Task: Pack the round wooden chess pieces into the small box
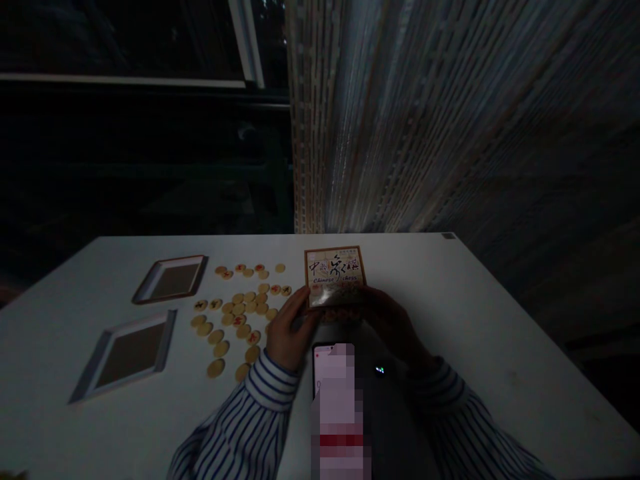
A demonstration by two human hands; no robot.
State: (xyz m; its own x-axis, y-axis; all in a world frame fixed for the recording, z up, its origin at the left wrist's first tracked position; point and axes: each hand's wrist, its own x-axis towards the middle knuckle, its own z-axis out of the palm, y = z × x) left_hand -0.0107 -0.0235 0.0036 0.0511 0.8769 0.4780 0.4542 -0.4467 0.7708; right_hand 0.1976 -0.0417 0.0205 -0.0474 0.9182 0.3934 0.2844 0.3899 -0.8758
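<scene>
A square Chinese chess box (336, 275) with printed lettering on its top is held between my two hands above the white table. My left hand (289, 328) is closed on its left side, and my right hand (395, 327) grips the right side, with its fingers partly in shadow. To the left of the box lie several round wooden chess pieces (239, 309), scattered loosely. Some show red or black characters, and others have plain faces up.
Two open, shallow box parts lie at the left, a farther tray (196, 283) and a nearer one (163, 360). A lit phone (327, 373) rests in front of me, partly blurred out. Behind the white table (480, 320) hangs a striped curtain (360, 120).
</scene>
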